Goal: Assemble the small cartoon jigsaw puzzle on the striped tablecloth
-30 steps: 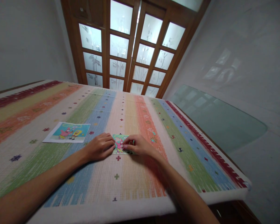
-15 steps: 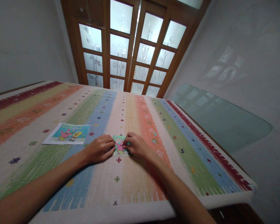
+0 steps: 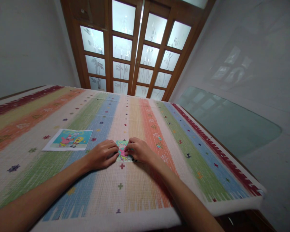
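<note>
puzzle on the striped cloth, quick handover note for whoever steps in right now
Left hand: resting flat on the cloth, fingertips at the small puzzle's left edge, gripping nothing.
Right hand: fingertips pressing on the right part of the small puzzle; whether it pinches a loose piece cannot be told.
Reference picture: lies flat to the left, untouched.
Striped tablecloth: no loose pieces visible on it.
Done: the puzzle looks largely assembled.
Left: the part under the right hand is hidden, so check it.

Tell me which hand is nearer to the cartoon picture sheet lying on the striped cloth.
Left. The left hand rests just right of the picture sheet, not touching it. The right hand lies farther right, beyond the small puzzle.
</note>
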The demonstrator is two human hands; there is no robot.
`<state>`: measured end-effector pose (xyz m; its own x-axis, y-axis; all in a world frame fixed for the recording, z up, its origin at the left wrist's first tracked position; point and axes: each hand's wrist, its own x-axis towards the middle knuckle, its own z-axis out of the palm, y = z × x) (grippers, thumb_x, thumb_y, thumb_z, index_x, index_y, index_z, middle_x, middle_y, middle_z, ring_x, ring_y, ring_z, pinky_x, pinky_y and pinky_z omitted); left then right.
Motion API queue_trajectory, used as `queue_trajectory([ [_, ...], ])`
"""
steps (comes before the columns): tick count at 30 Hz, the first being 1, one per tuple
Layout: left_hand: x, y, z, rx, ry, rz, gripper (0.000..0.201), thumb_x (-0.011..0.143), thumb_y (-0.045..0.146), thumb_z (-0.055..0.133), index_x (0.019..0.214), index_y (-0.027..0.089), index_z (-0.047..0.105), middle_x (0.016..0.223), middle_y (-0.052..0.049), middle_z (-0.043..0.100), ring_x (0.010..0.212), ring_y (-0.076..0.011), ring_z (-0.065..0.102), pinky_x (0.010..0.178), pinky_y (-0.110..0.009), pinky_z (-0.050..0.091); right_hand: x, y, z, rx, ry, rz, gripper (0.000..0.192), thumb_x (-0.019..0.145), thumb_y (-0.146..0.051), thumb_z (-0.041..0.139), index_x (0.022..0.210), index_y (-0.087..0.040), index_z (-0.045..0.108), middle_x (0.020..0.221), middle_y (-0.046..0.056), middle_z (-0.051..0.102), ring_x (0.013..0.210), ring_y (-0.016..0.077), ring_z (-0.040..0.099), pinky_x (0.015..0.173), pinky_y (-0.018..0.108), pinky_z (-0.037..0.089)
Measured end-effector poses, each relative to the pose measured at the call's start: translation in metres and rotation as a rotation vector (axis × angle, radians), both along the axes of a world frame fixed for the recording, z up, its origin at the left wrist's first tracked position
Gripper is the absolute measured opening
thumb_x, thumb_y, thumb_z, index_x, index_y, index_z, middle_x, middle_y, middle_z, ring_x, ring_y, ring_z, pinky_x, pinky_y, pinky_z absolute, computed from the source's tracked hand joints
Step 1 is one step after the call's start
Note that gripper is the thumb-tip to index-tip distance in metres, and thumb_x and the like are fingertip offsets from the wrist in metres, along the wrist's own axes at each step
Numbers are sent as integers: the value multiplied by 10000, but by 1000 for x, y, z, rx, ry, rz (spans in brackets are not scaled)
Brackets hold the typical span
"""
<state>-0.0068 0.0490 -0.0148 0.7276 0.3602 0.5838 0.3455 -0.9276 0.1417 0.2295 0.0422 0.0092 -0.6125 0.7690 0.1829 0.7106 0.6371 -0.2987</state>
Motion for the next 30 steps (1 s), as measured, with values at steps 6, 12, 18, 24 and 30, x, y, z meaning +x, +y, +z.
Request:
queue_trajectory([
  [6, -1, 0, -1, 8, 7, 1, 203, 1017, 182, 498, 923, 162, 677, 852, -75, 688, 777, -201, 622, 750, -343, 501, -1, -3, 2, 5, -12, -9, 114, 909, -169, 706, 883, -206, 810, 896, 73, 685, 822, 190, 599, 681, 280, 390],
  [12, 0, 0, -1, 13, 3, 0, 200, 1013, 179, 503, 908, 162, 671, 857, -77, 691, 784, -205, 627, 752, -342, 500, 1, -14, 3, 22, 5, -9, 152, 926, -211, 662, 967, -220, 808, 908, 58, 667, 832, 181, 603, 720, 277, 420],
  [18, 0, 0, -1, 11, -1, -6, 217, 1020, 176, 488, 905, 158, 670, 853, -76, 692, 783, -198, 628, 754, -336, 504, 26, -20, 10, -94, -16, -20, 249, 938, -197, 624, 1124, -229, 786, 982, 64, 668, 845, 175, 609, 753, 278, 433],
  [24, 0, 0, 0, 1, -11, -20, 205, 1006, 177, 499, 906, 166, 678, 860, -78, 698, 791, -201, 632, 756, -342, 516, 102, -11, 11, -4, 51, -423, 201, 911, -209, 659, 1079, -151, 753, 942, 74, 659, 802, 178, 607, 752, 288, 430],
  [30, 1, 1, 1, 16, -29, -27, 198, 999, 177, 504, 901, 163, 675, 844, -74, 693, 781, -201, 634, 752, -337, 513, 137, -24, -8, -29, 46, -490, 177, 897, -263, 700, 1033, -182, 782, 859, 46, 624, 777, 179, 601, 749, 292, 425],
])
